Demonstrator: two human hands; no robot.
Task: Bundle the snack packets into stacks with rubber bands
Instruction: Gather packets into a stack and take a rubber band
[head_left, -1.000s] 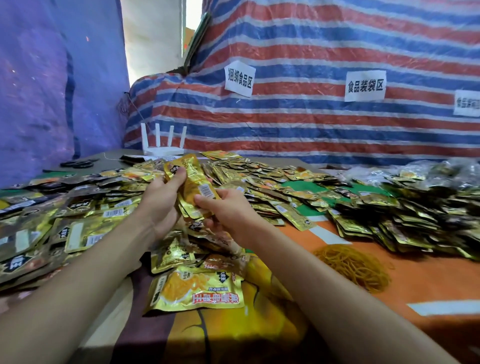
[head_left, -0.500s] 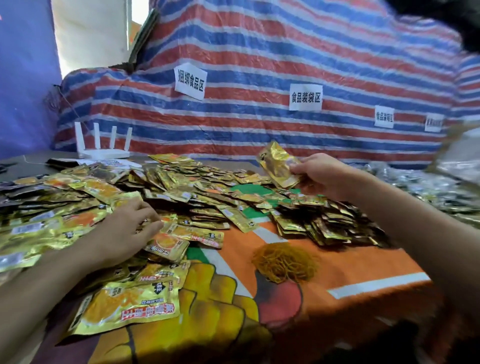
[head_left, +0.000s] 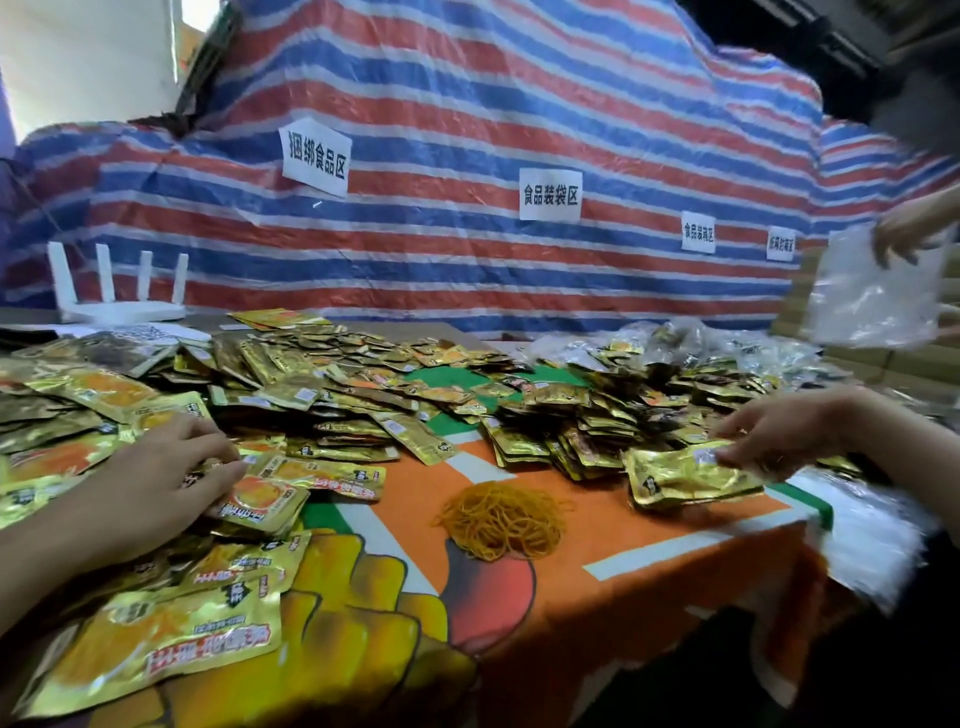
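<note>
Gold packet stack (head_left: 680, 475) in right hand (head_left: 784, 431) grip; clear bags (head_left: 670, 338) hold packets (head_left: 622, 346).

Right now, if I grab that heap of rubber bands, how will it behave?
The rubber bands are thin tangled loops, so probably floppy and light; a pinch likely lifts a clump, not one. Stray loops at the edge suggest a push might scatter them.

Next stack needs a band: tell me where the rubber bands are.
Head view, centre: the rubber bands lie piled on the orange cloth, between the left hand and the packet stack that the right hand pinches.
</note>
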